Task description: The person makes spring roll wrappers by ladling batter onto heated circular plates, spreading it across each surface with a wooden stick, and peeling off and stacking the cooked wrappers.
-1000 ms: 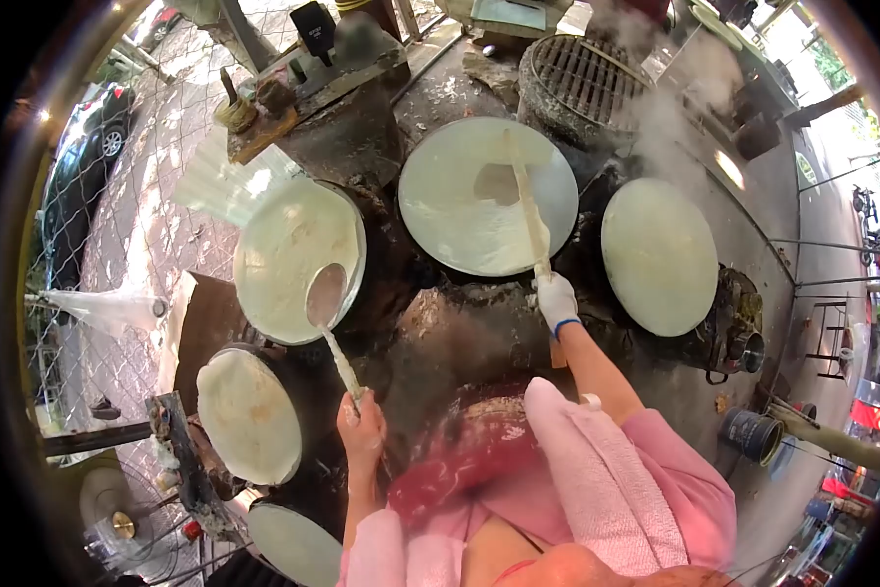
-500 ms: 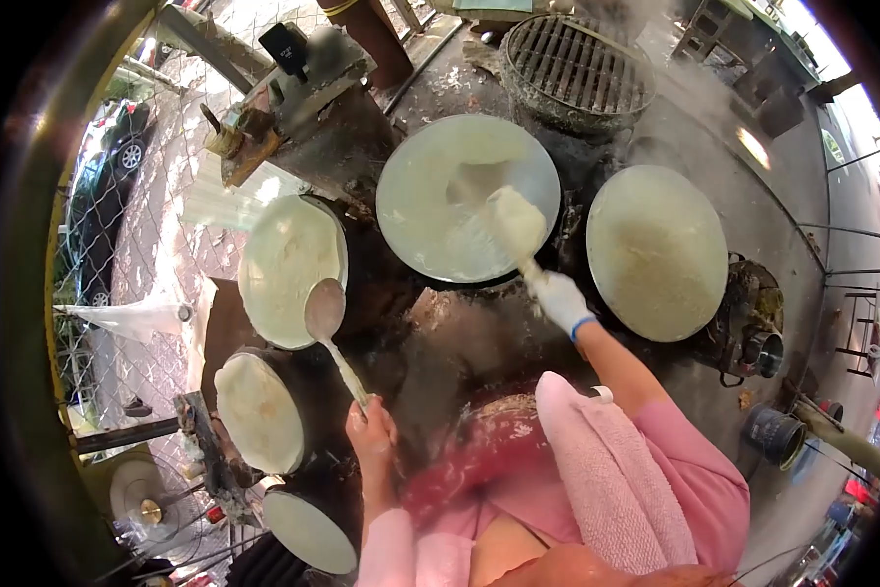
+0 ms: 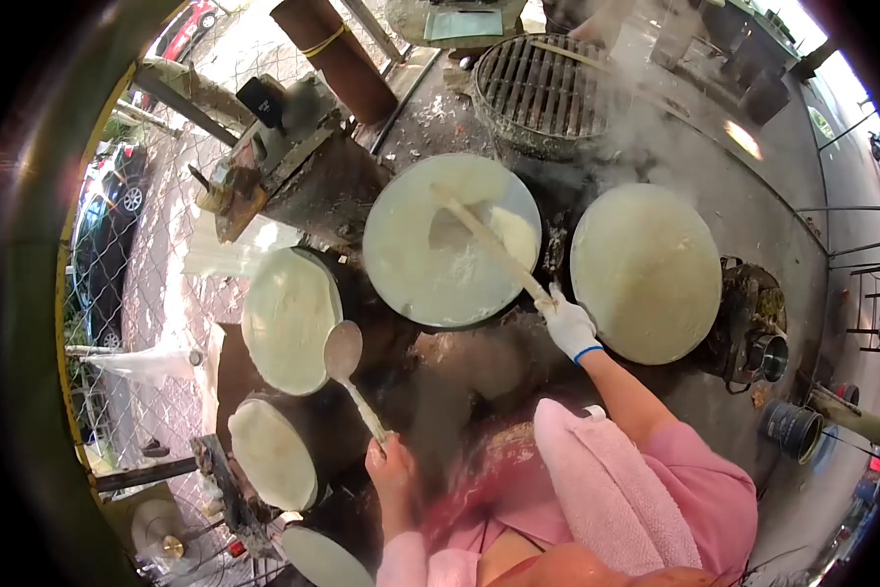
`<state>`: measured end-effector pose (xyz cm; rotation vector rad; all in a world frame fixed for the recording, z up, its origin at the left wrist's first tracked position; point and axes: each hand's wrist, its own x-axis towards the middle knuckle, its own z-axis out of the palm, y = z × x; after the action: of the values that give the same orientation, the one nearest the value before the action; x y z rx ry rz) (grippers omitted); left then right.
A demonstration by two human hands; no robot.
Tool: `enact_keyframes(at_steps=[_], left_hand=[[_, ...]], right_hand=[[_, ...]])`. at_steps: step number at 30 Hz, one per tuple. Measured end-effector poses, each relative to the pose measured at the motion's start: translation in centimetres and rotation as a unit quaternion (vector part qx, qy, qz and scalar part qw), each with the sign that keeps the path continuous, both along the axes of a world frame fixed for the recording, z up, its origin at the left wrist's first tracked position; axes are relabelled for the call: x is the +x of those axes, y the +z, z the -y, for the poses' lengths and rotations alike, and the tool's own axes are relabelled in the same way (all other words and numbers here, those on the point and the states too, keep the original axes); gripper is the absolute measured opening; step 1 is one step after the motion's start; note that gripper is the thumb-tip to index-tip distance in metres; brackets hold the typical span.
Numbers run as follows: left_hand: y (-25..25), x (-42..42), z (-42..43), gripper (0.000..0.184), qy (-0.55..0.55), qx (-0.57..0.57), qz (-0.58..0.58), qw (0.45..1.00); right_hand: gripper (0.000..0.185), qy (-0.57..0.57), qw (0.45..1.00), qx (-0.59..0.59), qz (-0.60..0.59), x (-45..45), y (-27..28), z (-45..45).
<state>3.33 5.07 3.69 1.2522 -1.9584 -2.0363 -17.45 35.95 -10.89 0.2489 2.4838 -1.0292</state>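
My right hand (image 3: 568, 324), in a white glove with a blue cuff, is closed on the handle of a long flat wooden spatula (image 3: 489, 238). The spatula lies slanted across the large round middle griddle (image 3: 401, 245), where pale batter and a darker bare patch show. My bare left hand (image 3: 391, 464) grips the handle of a ladle (image 3: 344, 350). The ladle's bowl is by the right edge of the upper left griddle (image 3: 288, 318), which is covered with a pale sheet. To the right of the gloved hand stands another round pale griddle (image 3: 645, 274), steaming.
Two more round griddles are at the lower left (image 3: 271, 455) and bottom (image 3: 324, 560). A barred round grate (image 3: 542, 93) stands behind the middle griddle. A metal can (image 3: 792, 430) is at the right, and a wire fence (image 3: 166, 245) runs along the left.
The spatula has turned, its far end now pointing up and left over the middle griddle. The ladle has moved back from over the left griddle to its edge. The camera view has shifted.
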Motion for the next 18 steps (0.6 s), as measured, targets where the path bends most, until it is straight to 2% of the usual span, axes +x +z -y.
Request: enact_keyframes(at_steps=[2,5,7,8,11,13,15,17,18], left_hand=[[0.3,-0.4,-0.3,0.013,0.002,0.001,0.022,1.000],[-0.1,0.1,0.1,0.013,-0.014,-0.036,0.038,0.999],[0.0,1.0,0.1,0.013,-0.022,-0.069,0.048,0.996],[-1.4,2.4,1.1,0.012,-0.079,-0.147,0.019,0.986],[-1.4,3.3,1.6,0.012,-0.078,-0.152,0.040,0.984],[-1.7,3.3,2.0,0.011,-0.088,-0.175,0.033,0.980],[-2.5,3.3,2.7,0.011,-0.111,-0.206,0.016,0.972],[-1.0,1.6,2.0,0.012,-0.116,-0.179,0.003,0.977],[-0.3,1.0,1.9,0.012,-0.119,-0.167,-0.001,0.979]], right_hand=[[0.067,-0.036,0.998,0.055,0.001,-1.9,-2.5,-0.4],[0.066,-0.036,0.992,0.122,-0.018,-10.5,-1.9,1.2],[0.065,-0.009,0.980,0.177,-0.096,-16.2,-2.5,1.5],[0.064,0.009,0.975,0.182,-0.126,-18.6,-2.2,1.7],[0.053,0.010,0.968,0.177,-0.178,-22.7,0.2,3.2],[0.049,0.067,0.966,0.114,-0.221,-20.4,2.8,5.1],[0.054,0.115,0.952,-0.025,-0.281,-14.9,1.5,5.8],[0.055,0.090,0.962,-0.084,-0.245,-8.3,3.0,4.5],[0.054,-0.014,0.943,-0.204,-0.263,-5.7,-0.5,3.7]])
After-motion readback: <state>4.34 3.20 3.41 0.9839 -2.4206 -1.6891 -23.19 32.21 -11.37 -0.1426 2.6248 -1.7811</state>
